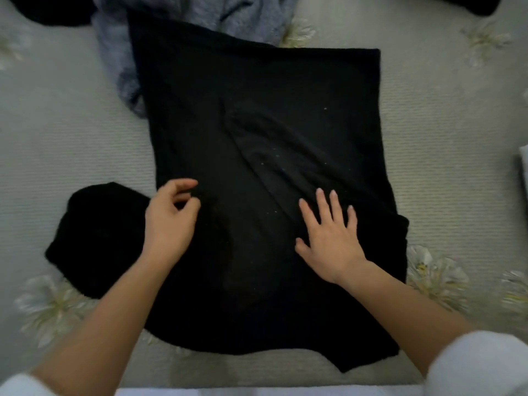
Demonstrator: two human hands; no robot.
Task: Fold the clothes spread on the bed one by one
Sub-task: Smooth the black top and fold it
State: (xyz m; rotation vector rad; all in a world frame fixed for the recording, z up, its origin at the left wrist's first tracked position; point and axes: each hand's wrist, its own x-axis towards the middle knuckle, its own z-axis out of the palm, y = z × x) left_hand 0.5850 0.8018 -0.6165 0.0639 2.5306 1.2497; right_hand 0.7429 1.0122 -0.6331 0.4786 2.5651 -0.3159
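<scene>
A bed (445,144) with a pale ribbed cover fills the frame, printed with white and yellow flowers (437,278) at the lower right, the lower left and along the top. A black shirt (257,90) lies flat on it, from the top centre down to the bottom centre of the frame. One side of the shirt is folded in, so a sleeve lies slantwise across its middle. Its other sleeve (97,238) sticks out onto the cover at the lower left.

A crumpled grey-blue garment (120,67) lies at the upper left, partly under the shirt's top edge. More dark clothes show in the top left corner (48,10) and the top right corner (471,4).

Two bare forearms reach in from white cuffs (480,364) at the bottom corners. The right hand (331,241) lies flat on the shirt right of centre, fingers straight and spread, holding nothing. The left hand (168,224) is at the shirt's left edge, where the loose sleeve begins. Its fingers are curled toward the thumb, but the blur hides whether any cloth is caught between them.
</scene>
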